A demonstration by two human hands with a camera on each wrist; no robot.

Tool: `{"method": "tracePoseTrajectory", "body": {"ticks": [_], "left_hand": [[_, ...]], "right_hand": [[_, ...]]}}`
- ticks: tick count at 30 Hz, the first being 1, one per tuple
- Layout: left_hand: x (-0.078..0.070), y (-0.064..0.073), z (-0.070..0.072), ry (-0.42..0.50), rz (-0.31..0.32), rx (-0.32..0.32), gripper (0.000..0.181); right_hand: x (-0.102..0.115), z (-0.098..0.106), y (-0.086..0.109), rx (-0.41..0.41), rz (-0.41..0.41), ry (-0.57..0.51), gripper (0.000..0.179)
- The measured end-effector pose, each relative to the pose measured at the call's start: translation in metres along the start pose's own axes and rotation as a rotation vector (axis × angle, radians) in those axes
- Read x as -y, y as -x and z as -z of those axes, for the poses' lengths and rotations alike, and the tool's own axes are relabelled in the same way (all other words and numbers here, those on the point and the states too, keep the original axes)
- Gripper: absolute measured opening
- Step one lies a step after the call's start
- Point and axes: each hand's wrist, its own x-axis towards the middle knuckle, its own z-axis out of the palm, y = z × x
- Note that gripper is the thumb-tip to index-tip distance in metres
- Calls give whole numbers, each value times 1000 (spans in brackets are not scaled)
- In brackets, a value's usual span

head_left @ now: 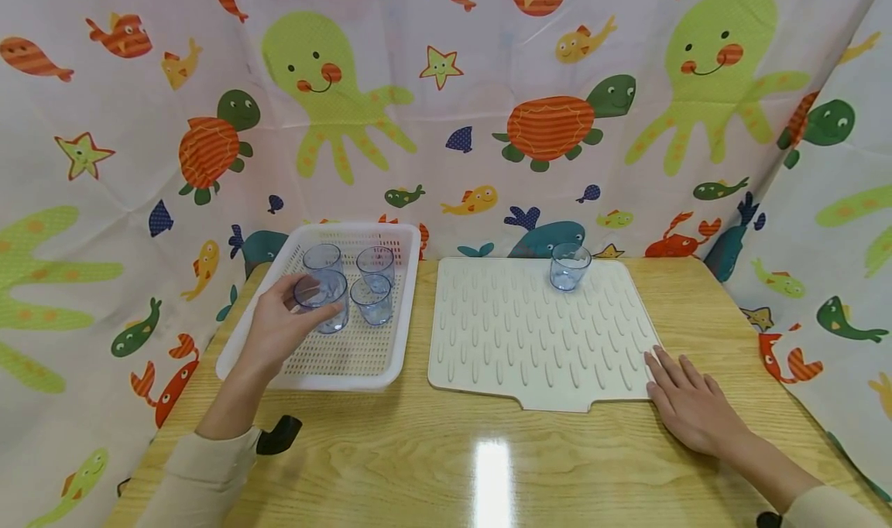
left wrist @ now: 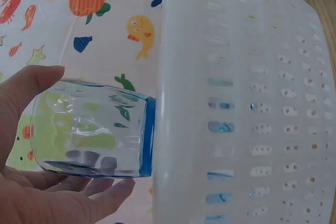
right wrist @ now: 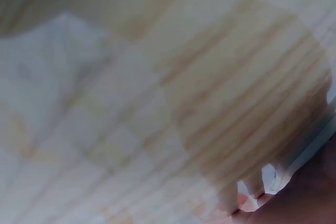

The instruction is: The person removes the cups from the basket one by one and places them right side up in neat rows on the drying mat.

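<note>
My left hand point(head_left: 275, 323) grips a clear bluish drinking glass point(head_left: 336, 320), thumb on one side and fingers on the other. In the left wrist view the held glass point(left wrist: 97, 129) is just over the rim of the white plastic basket point(left wrist: 181, 103), its blue base toward the basket. Three more such glasses stand inside: one glass point(head_left: 322, 254) behind the held one, another glass point(head_left: 384, 255) at the back right, and a shorter glass point(head_left: 372, 313) in front of that. My right hand point(head_left: 690, 408) rests flat, fingertips on the right edge of the cream ridged drying mat point(head_left: 481, 385).
One glass point(head_left: 567, 269) stands on the mat near its back edge. The basket lies left of the mat, with a strip of wooden table point(head_left: 411, 404) between them. A printed curtain point(head_left: 460, 110) hangs behind the table and along both sides.
</note>
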Motion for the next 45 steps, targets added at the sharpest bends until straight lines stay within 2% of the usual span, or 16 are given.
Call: {"method": "tracePoseTrajectory", "body": {"ticks": [11,31,45], "left_hand": [[-10,-2,-11,16,3,-1,86],[-28,-3,-28,18,-21,44,86],[-37,-5,-42,40,-56,64,77]], "right_hand": [[1,-1,0,1,3,-5,62],[3,1,1,-12,8,2,61],[1,0,1,-10,10,0,61]]}}
